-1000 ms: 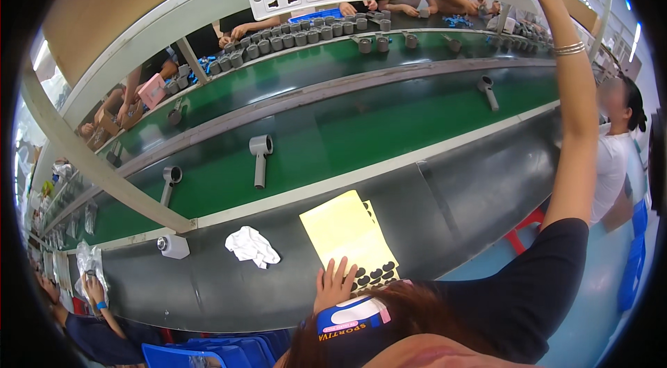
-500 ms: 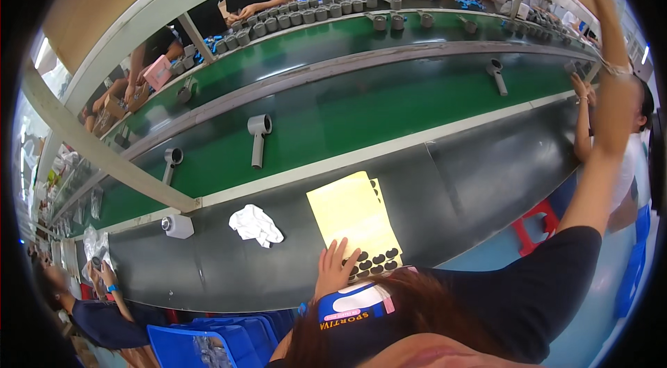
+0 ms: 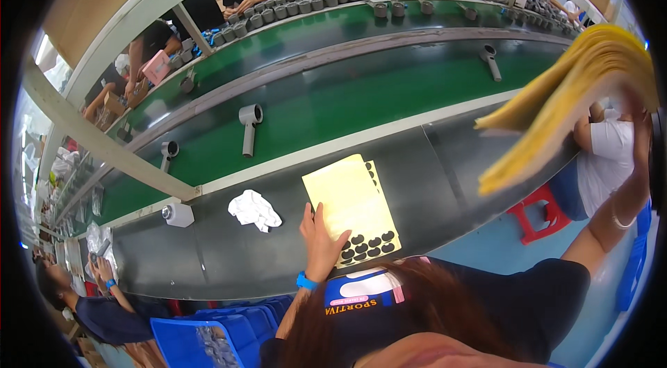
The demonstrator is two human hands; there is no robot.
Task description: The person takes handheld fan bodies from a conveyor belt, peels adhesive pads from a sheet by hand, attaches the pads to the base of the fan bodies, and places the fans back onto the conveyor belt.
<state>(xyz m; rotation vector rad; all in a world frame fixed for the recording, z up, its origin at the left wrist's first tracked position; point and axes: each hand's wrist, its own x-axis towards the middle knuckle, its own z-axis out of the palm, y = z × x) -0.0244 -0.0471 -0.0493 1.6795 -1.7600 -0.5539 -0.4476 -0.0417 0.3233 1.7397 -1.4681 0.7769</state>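
Observation:
On the dark bench, my left hand [image 3: 318, 246] lies with fingers spread over the lower left edge of a pale yellow sheet [image 3: 347, 194]. Rows of black round stickers [image 3: 368, 248] show along the bottom and right side beneath it. Raised at the far right, my right hand [image 3: 638, 115] grips a thick, drooping stack of yellow sheets [image 3: 583, 90]; its fingers are mostly hidden and smeared by motion. A crumpled white cloth [image 3: 255, 210] rests left of the sheet, and a small white bottle [image 3: 180, 215] stands further left.
Grey fan-shaped housings with handles [image 3: 249, 129] ride on the green conveyor [image 3: 313, 107] beyond the bench. Co-workers sit across it and at both sides. A red stool [image 3: 538, 215] stands at the right; blue bins [image 3: 201, 340] sit at lower left.
My right arm has come down from overhead, bringing a stack of yellow sheets into view. My left hand has shifted slightly up and left on the sheet.

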